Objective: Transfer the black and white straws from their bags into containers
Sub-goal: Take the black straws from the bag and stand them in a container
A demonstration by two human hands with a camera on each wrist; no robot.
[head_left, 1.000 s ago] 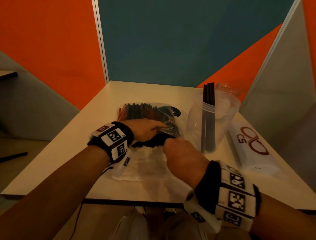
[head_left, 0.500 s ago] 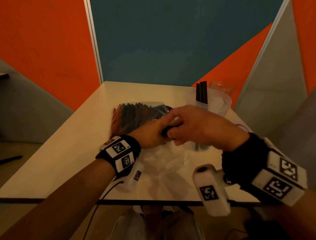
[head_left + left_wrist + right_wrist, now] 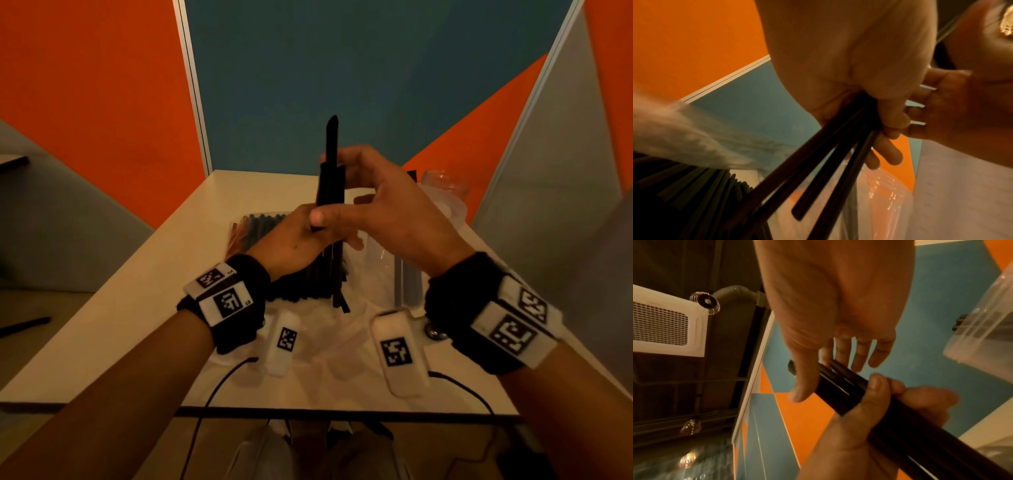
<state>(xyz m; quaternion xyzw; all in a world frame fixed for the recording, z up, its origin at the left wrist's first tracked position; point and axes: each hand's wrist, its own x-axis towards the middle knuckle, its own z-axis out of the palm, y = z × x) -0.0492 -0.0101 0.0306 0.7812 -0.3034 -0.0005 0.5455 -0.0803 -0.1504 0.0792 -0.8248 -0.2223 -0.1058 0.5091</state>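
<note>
**Black straws lifted upright between both hands**

Head view: my left hand (image 3: 294, 240) has its fingers curled round a bundle of black straws (image 3: 330, 192), gripping it low down. The bundle stands nearly upright above the table (image 3: 130, 308), one straw poking higher than the rest. My right hand (image 3: 387, 212) sits just right of the bundle with fingers mostly straight and spread, thumb stretched left across the straws and touching them; I see no full grip. Under the hands lies the bag (image 3: 260, 226) with more dark straws in it. Right of it stands the clear container (image 3: 442, 202), with a few black straws already inside.

Left wrist view: the left hand (image 3: 851, 68) is clamped on several straws (image 3: 818, 162) that fan downward toward the bag (image 3: 879, 194). The right hand (image 3: 962, 105) shows at the right edge, close against the left fingers.

Right wrist view: the right hand (image 3: 834, 301) is open, fingers extended, thumb and fingertips resting on the straws (image 3: 840, 384). The left hand (image 3: 869, 418) wraps the bundle from below. The container (image 3: 982, 321) is at the right edge.

Against half a second ago: the hands were low over the bag then, meeting close together at its mouth. Now the bundle is raised well clear and upright, and the right hand has spread open.
</note>
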